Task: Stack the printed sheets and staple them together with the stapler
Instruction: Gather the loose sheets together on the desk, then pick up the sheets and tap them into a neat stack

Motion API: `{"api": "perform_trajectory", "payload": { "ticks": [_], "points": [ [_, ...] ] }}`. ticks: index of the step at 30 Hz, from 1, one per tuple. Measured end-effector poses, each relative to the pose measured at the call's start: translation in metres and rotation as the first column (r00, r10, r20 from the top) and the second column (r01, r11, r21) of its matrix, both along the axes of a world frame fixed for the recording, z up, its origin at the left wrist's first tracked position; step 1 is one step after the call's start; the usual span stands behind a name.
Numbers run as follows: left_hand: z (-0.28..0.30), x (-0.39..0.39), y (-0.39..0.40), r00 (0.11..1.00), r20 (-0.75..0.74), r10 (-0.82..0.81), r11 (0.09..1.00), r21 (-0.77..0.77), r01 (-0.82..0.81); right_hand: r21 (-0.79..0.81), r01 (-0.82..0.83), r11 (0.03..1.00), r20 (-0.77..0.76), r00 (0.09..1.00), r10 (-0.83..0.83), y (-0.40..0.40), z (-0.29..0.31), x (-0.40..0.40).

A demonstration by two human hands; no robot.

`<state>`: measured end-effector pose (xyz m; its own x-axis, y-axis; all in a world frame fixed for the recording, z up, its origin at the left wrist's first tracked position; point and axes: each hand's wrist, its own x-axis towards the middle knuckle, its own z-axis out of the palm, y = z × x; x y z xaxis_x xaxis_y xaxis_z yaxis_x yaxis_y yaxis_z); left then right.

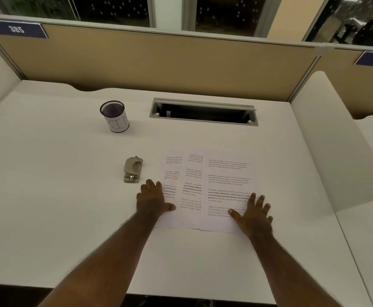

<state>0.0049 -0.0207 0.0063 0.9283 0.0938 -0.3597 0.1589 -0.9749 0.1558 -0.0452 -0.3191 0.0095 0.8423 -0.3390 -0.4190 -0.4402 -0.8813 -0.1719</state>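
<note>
Three printed sheets (205, 189) lie fanned out and overlapping on the white desk, the rightmost on top. My left hand (153, 199) rests flat on the left edge of the leftmost sheet, fingers spread. My right hand (254, 212) lies flat on the lower right corner of the top sheet, fingers apart. A grey stapler (133, 169) sits on the desk just left of the sheets, a little beyond my left hand and not touched by it.
A black mesh pen cup (114, 116) with a white label stands at the back left. An open cable hatch (203, 111) is set in the desk behind the sheets. Beige partition panels (159, 63) wall the back, white dividers the sides.
</note>
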Motion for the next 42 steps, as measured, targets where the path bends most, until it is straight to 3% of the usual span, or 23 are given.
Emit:
{"api": "perform_trajectory", "payload": {
  "ticks": [6,11,17,30,34,37,40,42],
  "points": [
    [0.008,-0.004,-0.009,0.995,-0.023,0.099,0.978,-0.181,-0.102,0.002,-0.003,1.000,0.023,1.000,0.003,0.001,0.002,-0.001],
    [0.008,-0.007,-0.014,0.970,-0.050,0.237,0.908,-0.343,-0.239,0.025,0.004,1.000,0.040,0.999,-0.005,0.000,-0.001,-0.001],
    [0.008,-0.004,-0.019,0.934,-0.043,0.355,0.840,-0.425,-0.339,0.075,-0.002,0.997,0.057,0.998,-0.002,0.005,-0.003,-0.002],
    [0.001,0.002,-0.032,0.937,-0.011,0.349,0.775,-0.559,-0.295,0.220,-0.076,0.973,0.085,0.995,0.058,0.053,-0.003,0.000],
    [-0.004,0.003,-0.032,0.912,-0.126,0.390,0.641,-0.675,-0.367,0.270,-0.097,0.958,0.070,0.994,0.081,0.065,-0.005,0.003],
    [-0.004,0.003,-0.029,0.852,-0.297,0.432,0.411,-0.776,-0.479,0.341,-0.072,0.937,0.059,0.997,0.055,0.066,-0.004,0.008],
    [0.003,0.005,-0.019,0.785,-0.495,0.372,0.200,-0.784,-0.588,0.449,0.035,0.893,0.120,0.988,-0.099,0.056,0.001,0.017],
    [0.008,0.004,-0.011,0.757,-0.576,0.308,0.142,-0.759,-0.636,0.464,0.110,0.879,0.164,0.965,-0.207,0.043,0.007,0.024]
  ]
}}
